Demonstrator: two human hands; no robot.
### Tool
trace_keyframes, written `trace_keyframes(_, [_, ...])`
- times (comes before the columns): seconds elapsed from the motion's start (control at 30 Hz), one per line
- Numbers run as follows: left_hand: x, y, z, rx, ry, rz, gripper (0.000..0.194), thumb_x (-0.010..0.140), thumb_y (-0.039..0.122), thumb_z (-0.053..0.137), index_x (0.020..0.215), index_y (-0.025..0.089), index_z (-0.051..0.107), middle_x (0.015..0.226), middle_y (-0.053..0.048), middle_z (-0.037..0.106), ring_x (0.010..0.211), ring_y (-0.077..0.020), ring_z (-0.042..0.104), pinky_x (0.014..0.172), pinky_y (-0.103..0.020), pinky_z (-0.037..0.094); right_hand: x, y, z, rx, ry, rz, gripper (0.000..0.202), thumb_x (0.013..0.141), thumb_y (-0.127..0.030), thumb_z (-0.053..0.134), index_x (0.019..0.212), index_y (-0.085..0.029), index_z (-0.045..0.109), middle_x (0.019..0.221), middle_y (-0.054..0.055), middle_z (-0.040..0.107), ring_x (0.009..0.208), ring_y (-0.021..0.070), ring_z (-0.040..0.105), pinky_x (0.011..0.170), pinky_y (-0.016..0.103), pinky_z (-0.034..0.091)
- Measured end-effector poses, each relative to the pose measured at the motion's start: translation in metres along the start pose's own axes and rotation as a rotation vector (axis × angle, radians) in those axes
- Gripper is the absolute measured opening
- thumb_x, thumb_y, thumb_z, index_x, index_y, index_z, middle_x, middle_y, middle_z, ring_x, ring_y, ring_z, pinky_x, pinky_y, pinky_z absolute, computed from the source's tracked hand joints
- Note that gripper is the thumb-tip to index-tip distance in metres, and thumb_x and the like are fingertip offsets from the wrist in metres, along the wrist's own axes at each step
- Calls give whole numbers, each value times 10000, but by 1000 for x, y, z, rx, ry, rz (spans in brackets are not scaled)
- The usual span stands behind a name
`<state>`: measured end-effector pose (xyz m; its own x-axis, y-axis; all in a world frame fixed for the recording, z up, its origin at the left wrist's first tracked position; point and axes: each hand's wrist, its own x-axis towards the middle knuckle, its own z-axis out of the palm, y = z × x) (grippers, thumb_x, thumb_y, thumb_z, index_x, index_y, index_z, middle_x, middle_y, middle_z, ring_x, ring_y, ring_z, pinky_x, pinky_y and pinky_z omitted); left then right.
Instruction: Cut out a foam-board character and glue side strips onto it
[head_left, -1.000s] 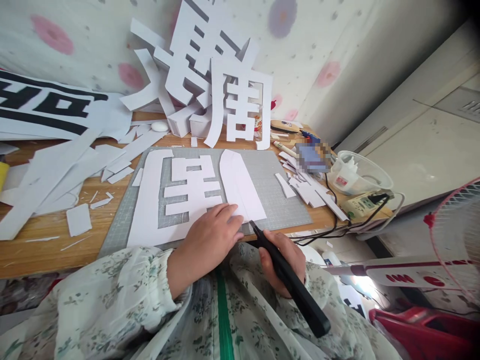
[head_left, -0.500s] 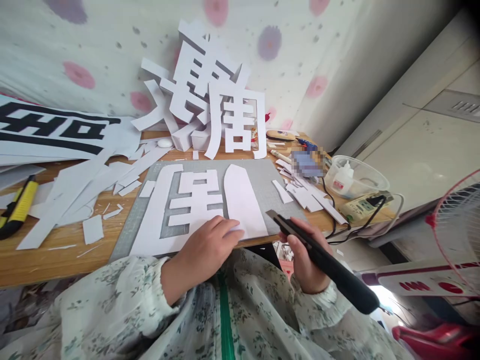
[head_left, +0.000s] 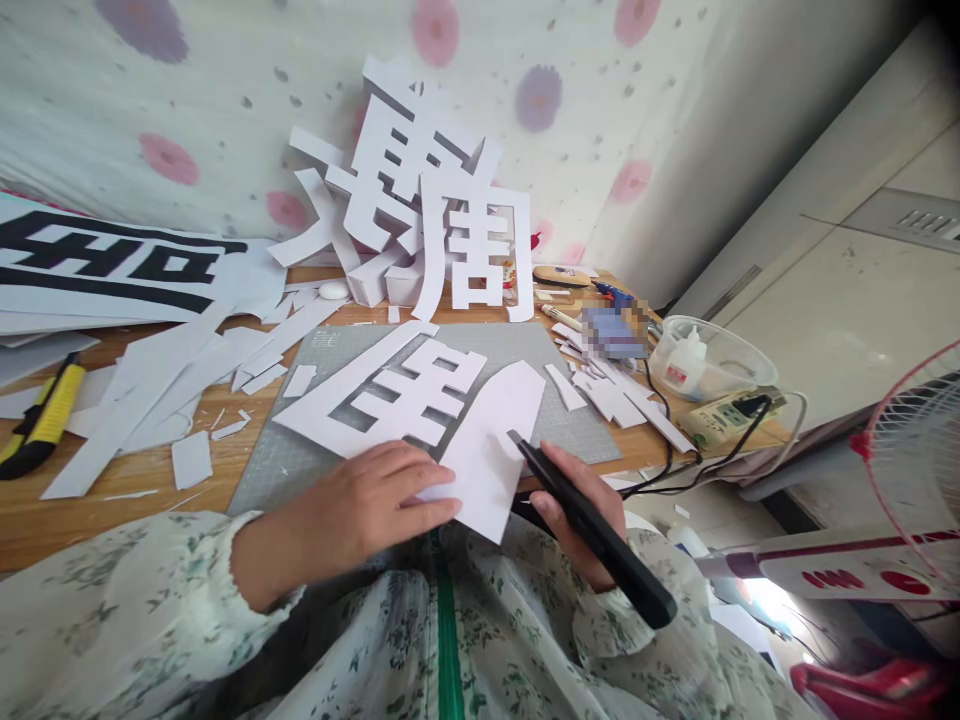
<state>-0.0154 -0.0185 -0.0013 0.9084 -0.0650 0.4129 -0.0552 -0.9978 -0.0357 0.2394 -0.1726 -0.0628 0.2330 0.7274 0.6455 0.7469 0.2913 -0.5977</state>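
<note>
A white board sheet (head_left: pixel 491 450), partly cut into a character shape with openings, lies slanted on the grey cutting mat (head_left: pixel 330 345), one corner past the table's front edge. Resting on its near part is my left hand (head_left: pixel 360 500), fingers stretched out flat. My right hand (head_left: pixel 581 510) grips a black utility knife (head_left: pixel 600 540). The blade end points up and left, over the right-hand part of the sheet; whether it touches the board I cannot tell. Behind the mat stands a finished-looking white cut-out character (head_left: pixel 480 245), leaning on other cut-outs (head_left: pixel 397 165).
White offcuts (head_left: pixel 172 390) lie at the left beside a yellow utility knife (head_left: pixel 45 420). More strips (head_left: pixel 611 385) lie at right. Beyond are a clear plastic tub (head_left: pixel 735 360) with a white bottle (head_left: pixel 686 360), a power strip (head_left: pixel 720 415) and cables. A fan (head_left: pixel 922 440) stands far right.
The white board has turned clockwise, its near corner now over the table edge. My left hand has shifted left with it; my right hand moved the knife left, over the board.
</note>
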Motion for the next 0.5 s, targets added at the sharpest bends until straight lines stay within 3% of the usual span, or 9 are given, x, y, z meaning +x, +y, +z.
trace_keyframes(0.13, [-24,-16,-1,78,23,-209,304,991,132,464,1119,264,706,1177,-59,730,1104,-228,634,1027,-447,477,-6,-7,17,82,-156,-118,552,927,-385,648,1451,-281,509,1044,76,773,876,247,754,723,344,622])
trace_keyframes(0.27, [-28,-3,13,81,63,-408,245,977,206,518,1137,187,702,1249,-114,703,1156,-261,634,1050,-463,476,-9,-15,34,242,-143,-120,602,967,-306,604,1527,-343,388,1209,76,739,980,221,751,806,342,625])
trace_keyframes(0.4, [-18,14,28,44,12,-545,377,936,339,612,1263,154,641,1380,-161,627,1280,-344,564,1075,-559,445,-5,-24,39,224,-184,-100,605,956,-151,583,1501,-365,428,1150,52,765,831,164,760,776,297,619])
trace_keyframes(0.5, [-15,17,32,20,-21,-550,352,919,306,641,1248,180,649,1373,-143,634,1280,-352,560,1068,-600,435,-3,-30,41,272,-257,-72,546,944,-148,593,1445,-345,502,1147,56,769,829,165,766,765,282,623])
